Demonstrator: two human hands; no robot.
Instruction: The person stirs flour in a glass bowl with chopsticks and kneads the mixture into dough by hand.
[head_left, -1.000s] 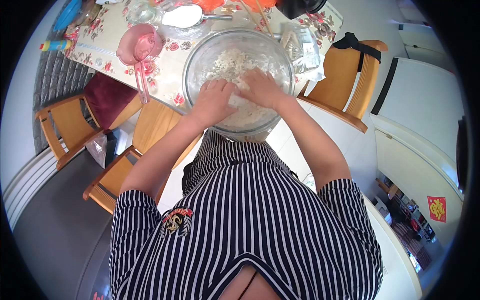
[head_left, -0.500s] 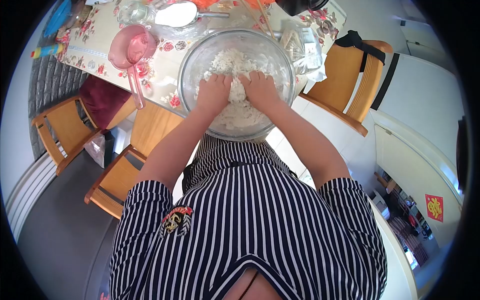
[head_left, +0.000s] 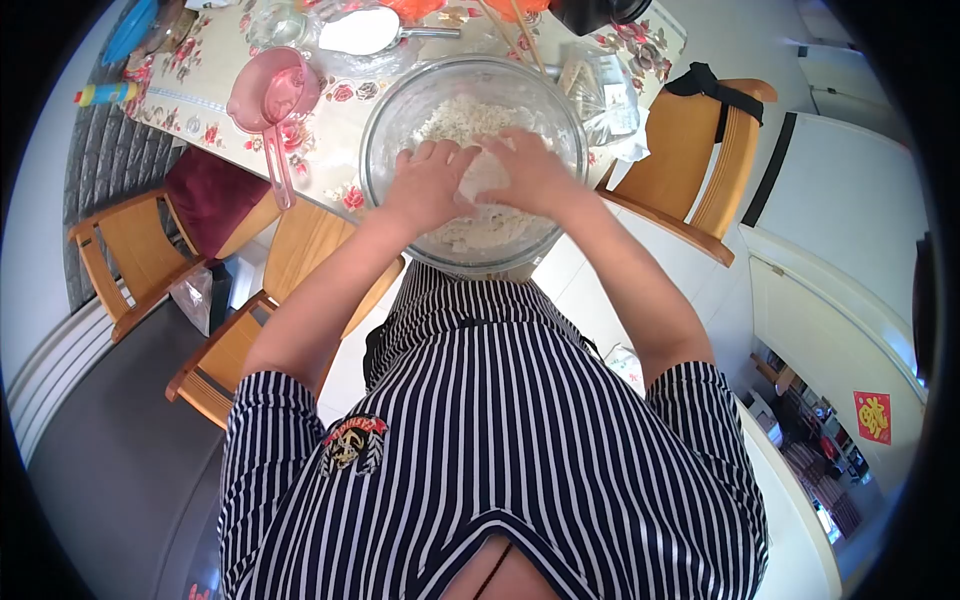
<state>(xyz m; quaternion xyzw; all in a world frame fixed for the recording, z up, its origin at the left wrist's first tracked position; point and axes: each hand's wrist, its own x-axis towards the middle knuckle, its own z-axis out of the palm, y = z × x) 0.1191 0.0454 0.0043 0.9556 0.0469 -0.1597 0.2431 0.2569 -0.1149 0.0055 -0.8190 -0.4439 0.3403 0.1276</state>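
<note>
A large clear bowl (head_left: 372,190) sits at the table's near edge, against my striped clothing. Inside it lies crumbly, whitish floury dough (head_left: 465,118), loose around the sides and over the bottom. My left hand (head_left: 432,188) is over the left half of the bowl, its fingers apart and curved above the dough. Opposite it, my right hand (head_left: 530,175) is spread over the right half, slightly smeared by motion. The thumbs point toward each other, with a pale patch of dough showing between the palms.
Left of the bowl is a pink translucent dipper (head_left: 278,165), its handle over the table edge. Behind are a metal scoop with white powder (head_left: 362,32), chopsticks (head_left: 528,38), a plastic bag (head_left: 603,100) and a black container (head_left: 592,12). Wooden chairs (head_left: 690,165) stand on both sides.
Both hands have come up from pressing in the dough, and their fingers have spread wider. My right hand has shifted slightly up and inward. The view has moved a little.
</note>
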